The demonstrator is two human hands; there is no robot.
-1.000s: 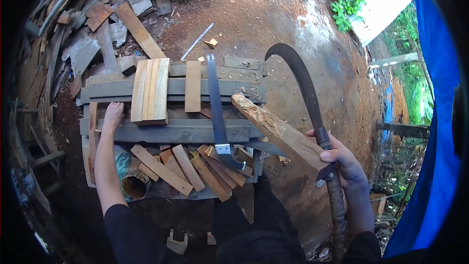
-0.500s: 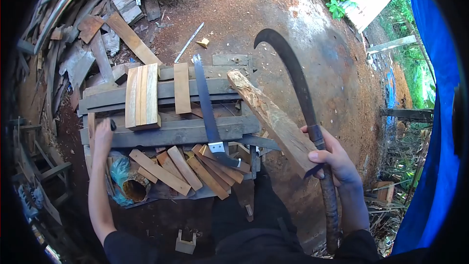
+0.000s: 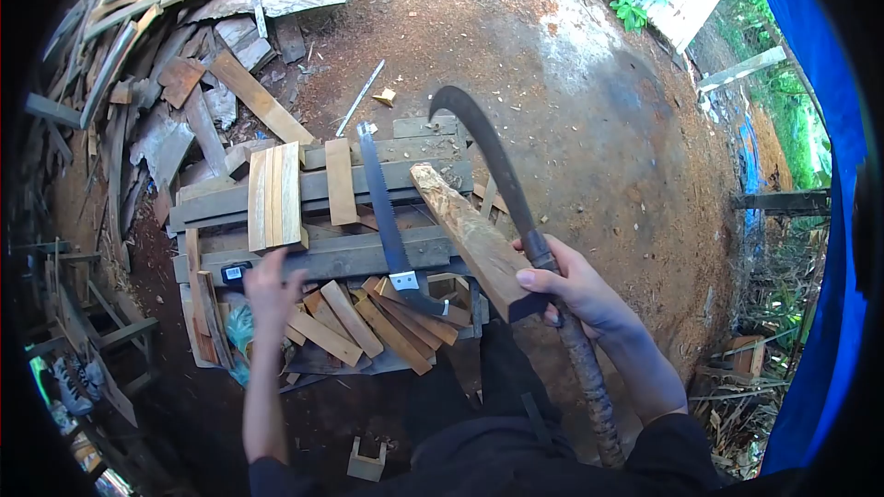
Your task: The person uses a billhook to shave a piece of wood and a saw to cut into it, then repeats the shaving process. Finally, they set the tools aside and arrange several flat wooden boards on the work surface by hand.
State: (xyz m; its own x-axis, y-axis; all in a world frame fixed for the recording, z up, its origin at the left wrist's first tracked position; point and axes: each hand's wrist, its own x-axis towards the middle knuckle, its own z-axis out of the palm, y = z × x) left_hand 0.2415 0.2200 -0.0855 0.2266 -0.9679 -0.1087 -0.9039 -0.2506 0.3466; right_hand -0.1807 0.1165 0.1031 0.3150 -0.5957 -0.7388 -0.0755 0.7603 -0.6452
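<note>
My right hand (image 3: 586, 293) grips a billhook (image 3: 497, 156) with a hooked dark blade and a long handle, blade upward. In the same grasp is a rough wood block (image 3: 465, 230), slanting up and left, its far end chipped. Over the bench's left side my left hand (image 3: 268, 296) is slightly blurred, fingers apart and holding nothing. Just left of it, a small black object (image 3: 236, 273) with a white label lies on a bench plank. Beyond its fingertips is a row of curved wooden pieces (image 3: 274, 195). A pruning saw (image 3: 381, 207) lies across the bench.
Loose wood strips (image 3: 350, 317) cover the bench's near side, with a greenish plastic bag (image 3: 240, 327) at its left. A single board (image 3: 340, 182) spans the slats (image 3: 405, 168). Scrap wood (image 3: 170, 83) is heaped at far left. A blue tarp (image 3: 820, 221) hangs at right.
My left hand has let go of the black object, now on the bench, and moved right with fingers spread. The billhook and wood block have shifted left and down in the view.
</note>
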